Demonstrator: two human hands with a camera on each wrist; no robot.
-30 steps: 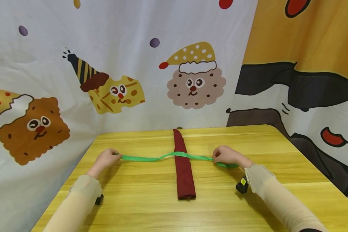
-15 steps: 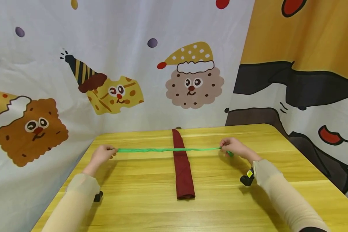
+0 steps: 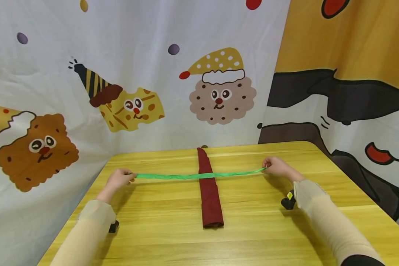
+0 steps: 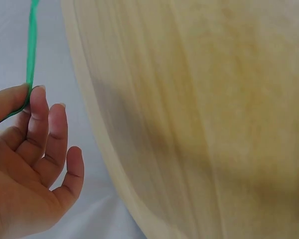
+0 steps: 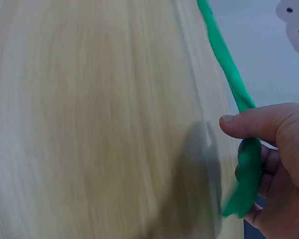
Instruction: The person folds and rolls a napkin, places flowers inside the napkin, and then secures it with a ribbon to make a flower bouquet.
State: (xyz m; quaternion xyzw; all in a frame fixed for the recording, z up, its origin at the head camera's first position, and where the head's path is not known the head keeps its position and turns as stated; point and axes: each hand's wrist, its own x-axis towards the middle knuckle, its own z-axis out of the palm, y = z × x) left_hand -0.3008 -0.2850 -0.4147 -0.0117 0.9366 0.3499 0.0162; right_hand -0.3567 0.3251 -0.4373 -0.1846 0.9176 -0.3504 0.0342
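Ribbon (image 3: 173, 177), one, green, pinched by left hand (image 3: 119, 178) and right hand (image 3: 277, 167), one maroon cloth (image 3: 211, 201)

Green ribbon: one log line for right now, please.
left hand pinches green ribbon; right hand pinches ribbon, loose tail showing; ribbon spans over maroon cloth; cloth lies on table

Cream sleeves (image 3: 326, 218) adjoin black wrist devices (image 3: 287, 203), one yellow-marked.
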